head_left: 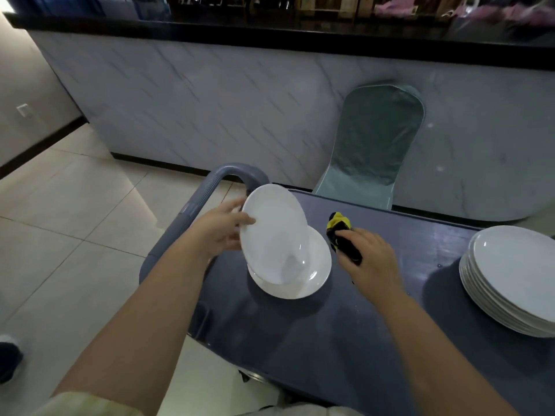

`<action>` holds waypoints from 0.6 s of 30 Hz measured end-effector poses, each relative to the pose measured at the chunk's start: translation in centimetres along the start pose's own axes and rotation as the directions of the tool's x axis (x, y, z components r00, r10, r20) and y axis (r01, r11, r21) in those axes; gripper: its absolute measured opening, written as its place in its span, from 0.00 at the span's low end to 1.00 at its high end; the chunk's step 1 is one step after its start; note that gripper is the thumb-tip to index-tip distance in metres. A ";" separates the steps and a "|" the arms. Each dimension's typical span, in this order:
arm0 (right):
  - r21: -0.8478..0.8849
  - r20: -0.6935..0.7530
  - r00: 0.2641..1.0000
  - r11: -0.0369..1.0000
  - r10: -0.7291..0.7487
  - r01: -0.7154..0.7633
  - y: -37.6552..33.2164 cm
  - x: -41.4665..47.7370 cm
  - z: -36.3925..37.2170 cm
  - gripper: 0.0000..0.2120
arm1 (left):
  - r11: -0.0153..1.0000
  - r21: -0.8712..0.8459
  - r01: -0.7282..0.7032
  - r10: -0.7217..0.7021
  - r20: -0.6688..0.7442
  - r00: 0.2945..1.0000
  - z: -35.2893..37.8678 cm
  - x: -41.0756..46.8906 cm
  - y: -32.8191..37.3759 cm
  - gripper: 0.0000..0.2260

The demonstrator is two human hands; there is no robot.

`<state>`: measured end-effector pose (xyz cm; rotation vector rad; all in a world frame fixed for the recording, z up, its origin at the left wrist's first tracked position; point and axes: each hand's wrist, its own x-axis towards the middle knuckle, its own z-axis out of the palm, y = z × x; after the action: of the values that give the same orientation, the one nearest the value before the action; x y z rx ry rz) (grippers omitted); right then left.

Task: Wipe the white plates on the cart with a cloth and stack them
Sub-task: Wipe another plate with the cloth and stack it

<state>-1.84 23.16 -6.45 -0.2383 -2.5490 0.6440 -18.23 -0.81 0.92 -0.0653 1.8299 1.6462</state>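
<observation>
The left grip [220, 228] holds a tilted white plate [274, 232] by its left rim, thumb across the front face. The plate's lower edge sits over a flat plate [318, 265] lying on the cart's dark blue surface [300, 325]. Just to the right, apart from both, the right grip [369, 259] clutches a yellow-and-black cloth [341, 232]. A plate stack [510, 277] stands at the surface's right end. The grey cart handle [207, 187] curves behind the left grip, and a pale green chair [375, 139] stands beyond.

pale glossy floor tiles [75, 211] run up to a long counter front [210, 109] veined like grey marble, under a black countertop [270, 34]. a teal-covered chair [378, 136] stands against it. the left wall [18, 70] carries a white socket [24, 110] above dark skirting [42, 142]. the light is dim.
</observation>
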 end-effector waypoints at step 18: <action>-0.249 -0.136 0.988 0.968 -0.073 0.038 1.8 5.2 -3.1 0.20 | 0.926 -0.378 -0.008 0.112 0.254 0.961 8.4 -2.6 -4.8 0.20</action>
<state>-4.64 27.40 -2.78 -0.2855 -2.4820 0.2769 -10.35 4.81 -1.82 0.0521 1.3087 1.9254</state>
